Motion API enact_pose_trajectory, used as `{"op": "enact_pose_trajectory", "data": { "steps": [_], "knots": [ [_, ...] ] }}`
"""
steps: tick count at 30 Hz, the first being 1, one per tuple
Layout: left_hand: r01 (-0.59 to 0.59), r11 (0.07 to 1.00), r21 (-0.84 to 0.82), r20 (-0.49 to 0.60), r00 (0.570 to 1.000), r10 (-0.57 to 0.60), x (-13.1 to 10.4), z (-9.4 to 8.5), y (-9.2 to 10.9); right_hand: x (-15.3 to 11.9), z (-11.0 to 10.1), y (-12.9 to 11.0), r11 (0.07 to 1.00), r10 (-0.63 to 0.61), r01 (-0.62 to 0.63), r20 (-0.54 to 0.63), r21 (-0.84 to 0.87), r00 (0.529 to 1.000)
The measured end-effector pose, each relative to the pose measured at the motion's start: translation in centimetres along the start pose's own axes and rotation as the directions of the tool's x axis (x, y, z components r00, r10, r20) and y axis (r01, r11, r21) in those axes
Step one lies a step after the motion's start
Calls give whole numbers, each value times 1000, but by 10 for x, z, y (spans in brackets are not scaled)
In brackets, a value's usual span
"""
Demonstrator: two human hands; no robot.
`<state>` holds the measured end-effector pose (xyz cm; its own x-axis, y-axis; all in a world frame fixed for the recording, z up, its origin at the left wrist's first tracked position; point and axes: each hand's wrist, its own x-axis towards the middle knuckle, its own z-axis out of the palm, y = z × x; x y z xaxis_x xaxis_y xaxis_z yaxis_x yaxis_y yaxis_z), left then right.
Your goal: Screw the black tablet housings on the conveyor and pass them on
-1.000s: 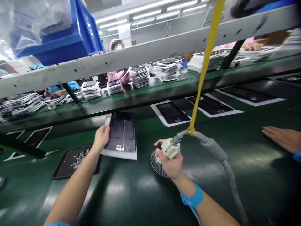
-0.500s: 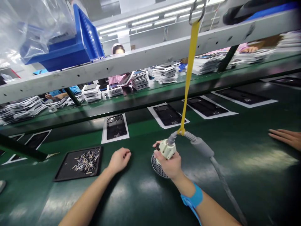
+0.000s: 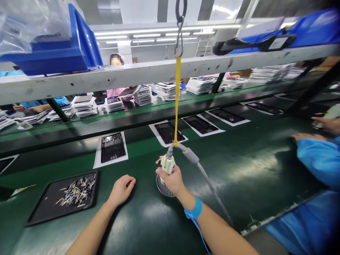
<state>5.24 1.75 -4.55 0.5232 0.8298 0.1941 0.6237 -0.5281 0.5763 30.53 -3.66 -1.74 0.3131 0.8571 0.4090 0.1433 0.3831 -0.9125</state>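
My right hand [image 3: 171, 179] is wrapped round a cream-coloured corded hand tool [image 3: 168, 164], upright, with a grey cable leaving its top. A yellow strap [image 3: 177, 102] ties the cable to a hook above. Under the tool shows a round grey perforated disc [image 3: 165, 187]; whether the two are joined I cannot tell. My left hand [image 3: 121, 189] rests on the green work surface, fingers curled in, with nothing visible in them. To its left lies a black tray [image 3: 45, 209] with a heap of small strip-like parts [image 3: 78, 191]. Beyond my left hand, an opened black tablet [image 3: 113, 147] lies on white paper.
More black tablets [image 3: 200, 124] on white sheets line the far side. A white rail [image 3: 148, 71] crosses overhead, bearing a blue bin [image 3: 58, 58]. Paper stacks [image 3: 166, 91] stand on the shelf behind. At right is a co-worker's blue sleeve [image 3: 313, 156]. My right wrist wears a blue strap [image 3: 196, 209].
The view has turned right, so most things sit further left. More of the co-worker at right has come into view. Both my hands keep their hold and pose.
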Motion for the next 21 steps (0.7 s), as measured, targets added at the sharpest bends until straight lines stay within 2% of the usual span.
{"op": "enact_pose_trajectory", "data": {
  "steps": [5,7,9,12,16,19,21],
  "knots": [
    [35,999,-7,9,999,-35,-1,3,-1,2,0,-2,998,48,-50,-50,-43,998],
    [95,995,26,9,995,-96,8,4,0,2,-1,-4,997,61,-63,-50,-45,997],
    [149,986,78,8,989,-150,29,5,4,2,-5,-6,998,48,-50,-31,-48,998],
    [179,972,151,21,983,-184,82,11,17,0,-10,-12,998,-10,9,-15,-69,1000],
    [293,926,236,55,948,-314,172,31,42,-2,-10,-23,991,-61,55,-44,-125,997],
    [377,891,254,26,918,-396,231,51,58,-5,-7,-29,987,-73,69,-22,-147,997],
    [446,857,256,-15,889,-458,262,62,65,-7,-5,-33,988,-38,37,-1,-149,999]
  ]
}}
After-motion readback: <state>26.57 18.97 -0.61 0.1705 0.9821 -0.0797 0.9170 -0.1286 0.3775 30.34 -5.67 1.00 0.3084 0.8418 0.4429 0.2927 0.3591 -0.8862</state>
